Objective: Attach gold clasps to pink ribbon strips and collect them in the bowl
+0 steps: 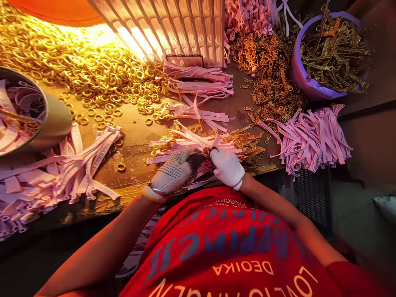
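Both hands wear white work gloves with dark fingertips and meet at the table's front edge. My left hand (176,171), in a dotted glove, is closed with its fingers pinched together. My right hand (227,165) is closed too, its fingertips close to the left ones. What they pinch is too small and covered to make out. Just beyond them lies a pile of pink straps (185,144) with gold metal pieces (247,144) at the ends. Further back are more pink straps (204,86) in bundles.
Gold rings (102,74) heap across the back left. A metal bucket (57,117) stands at left beside loose pink straps (99,152). At right are small gold links (269,86), a purple bucket (298,74) of gold chain pieces and a strap pile (315,140). A ribbed translucent bin (173,29) stands behind.
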A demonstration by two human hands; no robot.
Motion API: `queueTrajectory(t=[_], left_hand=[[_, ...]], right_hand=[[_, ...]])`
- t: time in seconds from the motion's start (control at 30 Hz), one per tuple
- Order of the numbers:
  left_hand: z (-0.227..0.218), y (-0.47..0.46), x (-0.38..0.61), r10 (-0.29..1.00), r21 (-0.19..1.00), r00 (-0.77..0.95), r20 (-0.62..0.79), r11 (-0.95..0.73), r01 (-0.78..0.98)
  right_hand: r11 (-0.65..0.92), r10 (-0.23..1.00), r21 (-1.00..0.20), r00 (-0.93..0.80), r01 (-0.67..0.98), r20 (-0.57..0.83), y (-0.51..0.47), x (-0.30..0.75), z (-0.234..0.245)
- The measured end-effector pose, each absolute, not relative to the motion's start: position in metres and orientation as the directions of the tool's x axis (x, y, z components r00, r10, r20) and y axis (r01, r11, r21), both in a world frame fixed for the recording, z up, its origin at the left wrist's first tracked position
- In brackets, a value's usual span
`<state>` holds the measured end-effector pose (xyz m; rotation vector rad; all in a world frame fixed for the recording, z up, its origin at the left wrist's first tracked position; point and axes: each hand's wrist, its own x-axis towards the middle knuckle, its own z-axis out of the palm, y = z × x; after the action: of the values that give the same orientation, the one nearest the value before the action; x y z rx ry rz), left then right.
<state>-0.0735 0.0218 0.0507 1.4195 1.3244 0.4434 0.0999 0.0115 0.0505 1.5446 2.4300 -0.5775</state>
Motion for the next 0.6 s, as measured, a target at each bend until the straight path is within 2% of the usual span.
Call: queueTrajectory(t=[0.1, 0.17, 0.3, 0.4, 0.5, 0.6], left_hand=[[0.037, 0.018, -0.069, 0.87, 0.82, 0.383, -0.311, 0.041, 0.571], [0.027, 0.013, -0.067, 0.853, 0.806, 0.426, -0.302, -0.01, 0.592], [0.02, 0.003, -0.07, 0.804, 0.829, 0.449, -0.39, 0.095, 0.551], [0.023, -0.002, -0.068, 0.813, 0.82, 0.413, -0.409, 0.129, 0.558], [0.027, -0.006, -0.063, 0.843, 0.813, 0.392, -0.368, 0.087, 0.575], [0.028, -0.009, -0.061, 0.866, 0.793, 0.363, -0.345, 0.062, 0.607]], right_hand=[[0.373, 0.833, -0.192, -0.419, 0.908, -0.36, 0.011, 0.104, 0.045], [0.362, 0.834, -0.202, -0.413, 0.91, -0.366, 0.006, 0.109, 0.04], [0.35, 0.81, -0.278, -0.438, 0.895, -0.391, -0.008, 0.119, 0.044], [0.308, 0.768, -0.347, -0.447, 0.886, -0.459, -0.008, 0.124, 0.057], [0.195, 0.727, -0.31, -0.349, 0.931, -0.591, 0.002, 0.123, 0.066], [0.178, 0.694, -0.269, -0.314, 0.947, -0.648, 0.008, 0.119, 0.065]])
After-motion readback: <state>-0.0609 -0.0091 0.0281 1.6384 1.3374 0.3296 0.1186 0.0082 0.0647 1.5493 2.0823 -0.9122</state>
